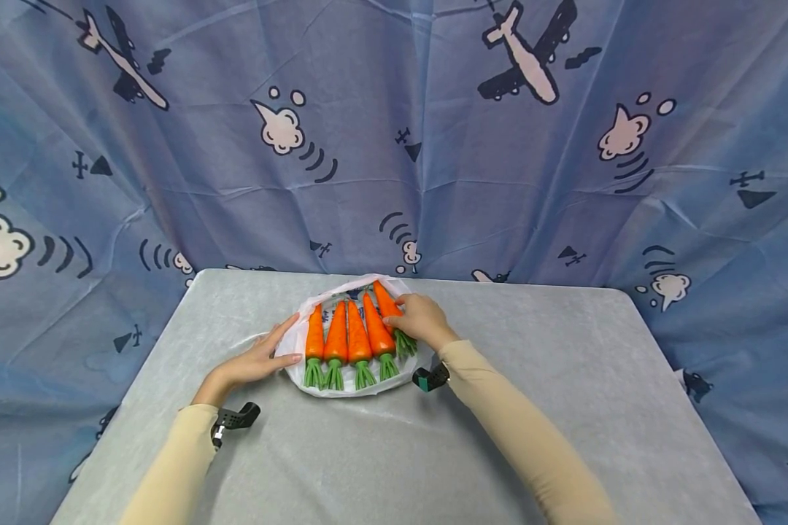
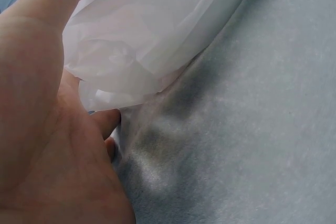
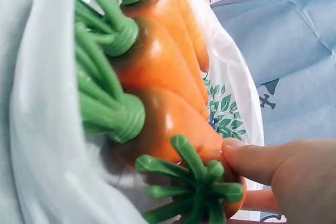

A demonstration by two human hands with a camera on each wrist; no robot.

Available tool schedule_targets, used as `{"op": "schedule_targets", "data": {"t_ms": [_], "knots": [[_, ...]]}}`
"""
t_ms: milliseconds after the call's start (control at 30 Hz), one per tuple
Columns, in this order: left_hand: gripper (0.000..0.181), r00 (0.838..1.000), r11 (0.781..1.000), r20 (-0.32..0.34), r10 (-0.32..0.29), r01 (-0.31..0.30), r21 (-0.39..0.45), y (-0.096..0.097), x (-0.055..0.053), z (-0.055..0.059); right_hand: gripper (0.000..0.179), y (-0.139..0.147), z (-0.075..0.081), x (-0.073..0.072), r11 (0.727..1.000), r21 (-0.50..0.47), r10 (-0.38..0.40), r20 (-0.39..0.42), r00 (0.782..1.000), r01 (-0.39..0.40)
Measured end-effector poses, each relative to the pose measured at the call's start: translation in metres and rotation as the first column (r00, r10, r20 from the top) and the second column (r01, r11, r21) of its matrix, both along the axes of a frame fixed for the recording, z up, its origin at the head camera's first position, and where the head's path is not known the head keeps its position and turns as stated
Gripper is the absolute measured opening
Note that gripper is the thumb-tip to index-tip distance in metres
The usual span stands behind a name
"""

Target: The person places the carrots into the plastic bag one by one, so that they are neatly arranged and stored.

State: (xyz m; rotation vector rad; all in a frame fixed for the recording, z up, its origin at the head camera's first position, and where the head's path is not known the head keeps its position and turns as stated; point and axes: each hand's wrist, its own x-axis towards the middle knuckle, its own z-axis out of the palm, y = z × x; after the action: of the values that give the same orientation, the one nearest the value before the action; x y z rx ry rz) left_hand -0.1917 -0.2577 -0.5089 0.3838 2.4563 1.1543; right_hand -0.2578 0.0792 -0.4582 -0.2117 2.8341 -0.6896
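A white plastic bag lies wide open near the table's far edge. Several orange carrots with green stem tops sit side by side in it, tips pointing away. At the right end, my right hand pinches the outermost carrot by its side, thumb on top; its green stem top faces the right wrist camera. My left hand rests spread against the bag's left side, thumb and index finger apart. From the left wrist, the bag's crumpled side covers part of the fingers.
The table has a pale grey cloth cover. Behind and around it hangs a blue curtain printed with planes and clouds, close to the bag's far rim. Dark wrist devices sit on both forearms. A green leaf print shows inside the bag.
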Motion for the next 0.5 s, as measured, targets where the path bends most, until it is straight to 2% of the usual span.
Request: {"op": "schedule_targets", "data": {"t_ms": [300,500], "knots": [[0.082,1.000,1.000,0.006,-0.003,0.003,-0.005,-0.001,0.000,-0.002,0.059,0.008,-0.006,0.005,0.998,0.054,0.027,-0.017,0.999,-0.026],[0.082,1.000,1.000,-0.003,-0.006,0.006,-0.003,-0.001,-0.001,-0.002,0.056,0.015,-0.011,0.008,0.996,0.078,0.048,-0.039,0.998,-0.045]]}}
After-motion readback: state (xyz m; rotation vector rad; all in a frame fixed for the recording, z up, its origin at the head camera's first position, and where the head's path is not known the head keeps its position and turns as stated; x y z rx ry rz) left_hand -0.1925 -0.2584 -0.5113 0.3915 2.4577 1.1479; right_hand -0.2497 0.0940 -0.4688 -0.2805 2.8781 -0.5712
